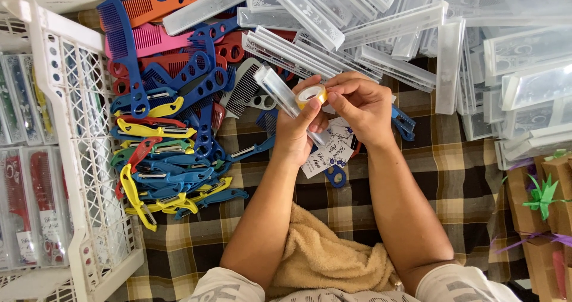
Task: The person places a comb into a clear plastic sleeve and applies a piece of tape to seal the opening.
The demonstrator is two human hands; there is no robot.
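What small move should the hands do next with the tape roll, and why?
Probably peel a short strip free: the right hand pinches at the edge of the tape roll, which the left hand holds together with a clear plastic case. No tape shows on the case yet.

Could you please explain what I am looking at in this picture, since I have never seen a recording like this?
There is no machine here: a camera worn on a person's head looks down at their own two bare hands. The left hand holds a clear plastic case and a roll of tape, and the right hand picks at that roll. Below them lies a checked cloth. On it sit a heap of coloured combs, a pile of nail clippers, many empty clear cases and small printed cards. A white crate stands at the left, and a tan towel covers the lap.
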